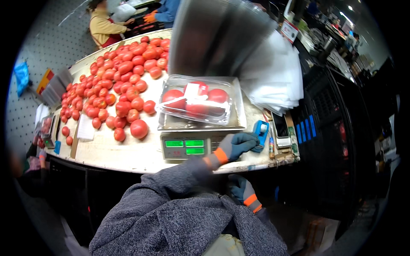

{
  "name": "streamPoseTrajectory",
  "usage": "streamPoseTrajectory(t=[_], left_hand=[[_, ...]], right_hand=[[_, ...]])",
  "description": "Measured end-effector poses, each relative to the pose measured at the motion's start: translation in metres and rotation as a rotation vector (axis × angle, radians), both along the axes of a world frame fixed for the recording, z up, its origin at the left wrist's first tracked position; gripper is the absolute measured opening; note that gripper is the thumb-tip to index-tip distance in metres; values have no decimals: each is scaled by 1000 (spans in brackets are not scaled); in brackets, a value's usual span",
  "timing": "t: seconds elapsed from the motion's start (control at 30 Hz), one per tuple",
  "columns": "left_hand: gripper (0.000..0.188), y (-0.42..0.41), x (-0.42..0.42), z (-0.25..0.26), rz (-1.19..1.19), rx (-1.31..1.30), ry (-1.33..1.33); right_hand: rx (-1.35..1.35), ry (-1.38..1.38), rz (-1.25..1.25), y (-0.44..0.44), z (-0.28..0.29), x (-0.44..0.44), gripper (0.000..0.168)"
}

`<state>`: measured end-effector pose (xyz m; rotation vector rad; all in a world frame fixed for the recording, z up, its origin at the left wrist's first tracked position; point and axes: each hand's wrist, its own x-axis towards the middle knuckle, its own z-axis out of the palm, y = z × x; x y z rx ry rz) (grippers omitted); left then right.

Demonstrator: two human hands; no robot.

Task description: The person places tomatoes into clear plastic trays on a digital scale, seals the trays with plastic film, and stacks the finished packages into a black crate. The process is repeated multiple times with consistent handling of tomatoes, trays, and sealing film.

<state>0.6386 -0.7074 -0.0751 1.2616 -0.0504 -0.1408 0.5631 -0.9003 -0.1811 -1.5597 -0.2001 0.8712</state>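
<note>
My left hand (240,146), in a blue-grey glove with an orange cuff band, reaches across the scale's front right corner. Its fingertips are together at a blue tape dispenser (262,132); whether they pinch the tape is hidden. Low by my body, under the table edge, hangs my right hand (242,189), gloved alike, its fingers curled and partly in shadow. A clear plastic clamshell box (195,100) with several large tomatoes and a label lies slightly askew on the metal pan (239,105) of a digital scale (183,153). The scale's displays glow green.
Loose tomatoes (109,76) cover the table's left side. Stacked clear plastic trays or lids (217,38) stand behind the scale, beside white sheets (275,73). A phone (280,126) lies right of the dispenser. Black crates (326,105) rise at right. Other people (105,27) work beyond the table.
</note>
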Motion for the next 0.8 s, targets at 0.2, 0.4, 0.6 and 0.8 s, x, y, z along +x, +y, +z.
streamPoseTrajectory(t=[0.2, 0.4, 0.6, 0.8], left_hand=[[24, 139, -16, 48, 167, 417, -356], [41, 214, 22, 32, 231, 1113, -500], [91, 295, 62, -14, 1224, 1707, -354], [101, 306, 4, 17, 263, 1055, 472]], right_hand=[[-1, 14, 228, 120, 50, 14, 47], [193, 180, 19, 216, 42, 16, 32], [53, 171, 69, 221, 40, 21, 24], [127, 120, 35, 204, 44, 18, 27]])
